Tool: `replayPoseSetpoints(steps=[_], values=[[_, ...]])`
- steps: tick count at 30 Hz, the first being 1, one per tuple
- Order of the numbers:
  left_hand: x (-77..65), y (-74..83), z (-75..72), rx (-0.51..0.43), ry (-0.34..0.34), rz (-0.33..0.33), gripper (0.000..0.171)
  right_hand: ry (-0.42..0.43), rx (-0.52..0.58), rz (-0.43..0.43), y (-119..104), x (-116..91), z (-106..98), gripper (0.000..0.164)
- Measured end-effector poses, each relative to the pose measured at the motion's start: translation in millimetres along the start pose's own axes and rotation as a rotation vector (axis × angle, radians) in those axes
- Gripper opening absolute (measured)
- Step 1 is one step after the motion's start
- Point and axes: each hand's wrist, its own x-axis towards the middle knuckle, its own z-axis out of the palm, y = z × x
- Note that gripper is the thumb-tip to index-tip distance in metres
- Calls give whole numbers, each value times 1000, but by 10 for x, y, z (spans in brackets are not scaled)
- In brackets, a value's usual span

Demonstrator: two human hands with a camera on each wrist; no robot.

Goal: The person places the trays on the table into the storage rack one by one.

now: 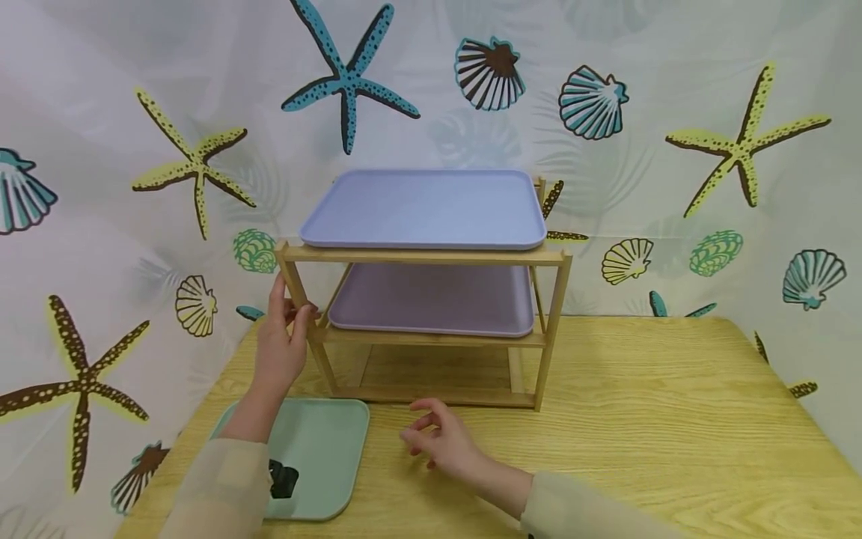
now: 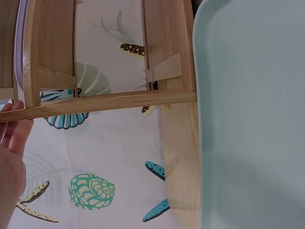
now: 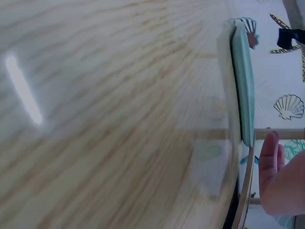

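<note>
A two-tier wooden rack (image 1: 431, 257) stands on the table in the head view. My left hand (image 1: 279, 352) grips its front left post, thumb in front and other fingers behind. The left wrist view shows that hand (image 2: 12, 162) at the far end of the post (image 2: 119, 101). A pale blue tray (image 1: 424, 209) lies on the top tier, and a mauve tray (image 1: 431, 299) on the tier below. My right hand (image 1: 447, 445) holds nothing, its fingers loosely bent in front of the rack's base. Partly under my left forearm in the head view, a mint green tray (image 1: 326, 449) lies on the table.
The wood-grain table (image 1: 673, 419) extends to the right of the rack. Behind and at both sides hangs a white curtain (image 1: 431, 142) printed with starfish and shells, close behind the rack. The mint tray sits near the table's left edge.
</note>
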Motion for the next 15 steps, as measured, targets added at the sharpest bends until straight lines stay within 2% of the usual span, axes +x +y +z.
replayPoseSetpoints(steps=[6, 15], values=[[0, 23, -4, -3, -23, -25, 61, -107, -58, 48, 7, 98, 287, 38], [-7, 30, -14, 7, -21, -29, 61, -59, -231, 45, 136, 194, 557, 35]])
